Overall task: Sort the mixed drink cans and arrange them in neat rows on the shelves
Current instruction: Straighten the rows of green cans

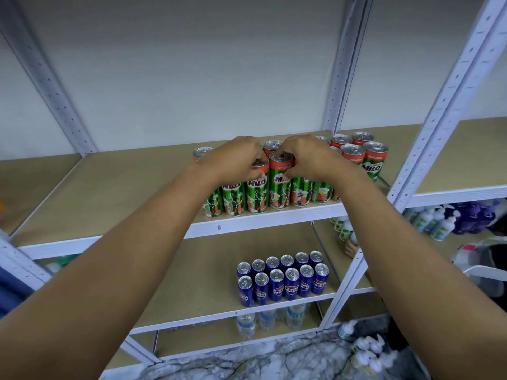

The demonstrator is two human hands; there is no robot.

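Note:
Several green and red Milo cans (373, 160) stand upright in rows near the front edge of the upper shelf (115, 187). My left hand (236, 157) grips the top of one front-row Milo can (257, 190). Right beside it, my right hand (304, 157) grips the top of the neighbouring Milo can (279, 187). Both held cans stand on the shelf, touching each other. On the shelf below (192, 281), several blue Pepsi cans (282, 278) stand in two neat rows.
White slotted uprights (428, 138) frame the bays. Water bottles (247, 323) stand on the lowest shelf. White pump bottles (433, 220) and purple packs (477, 215) fill the right bay. More white bottles (367, 352) lie on the marbled floor (247, 363).

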